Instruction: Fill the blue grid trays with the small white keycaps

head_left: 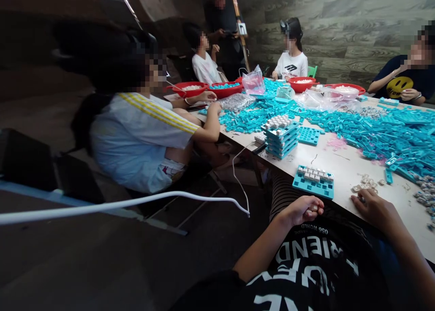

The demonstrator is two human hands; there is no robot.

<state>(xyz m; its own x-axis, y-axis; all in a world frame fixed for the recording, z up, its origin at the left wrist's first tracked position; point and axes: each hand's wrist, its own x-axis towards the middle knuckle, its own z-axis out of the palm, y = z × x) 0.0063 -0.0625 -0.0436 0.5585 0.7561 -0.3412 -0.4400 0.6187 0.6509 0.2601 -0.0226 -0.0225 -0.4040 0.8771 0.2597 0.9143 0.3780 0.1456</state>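
My left hand (pixel 306 210) is curled closed above my lap, just off the table edge, around a small pale piece (pixel 314 208). Its fingers hide most of that piece. My right hand (pixel 375 208) rests at the table's edge with bent fingers apart, beside a little pile of beige ring-like pieces (pixel 366 183); nothing shows in its grasp. Between and beyond my hands, a blue tray with square holes (pixel 311 188) lies at the edge, bearing rows of white keycaps (pixel 314 174). Further back stands a stack of similar blue trays (pixel 281 139), white keycaps on its top.
Heaps of blue plastic parts (pixel 384 130) cover the white table (pixel 326 155), with small metallic-looking pieces (pixel 428 188) at right. Red bowls (pixel 226 92) and clear bags (pixel 238 102) stand farther back. A co-worker (pixel 146 134) sits at left; a white cable (pixel 136 202) crosses in front.
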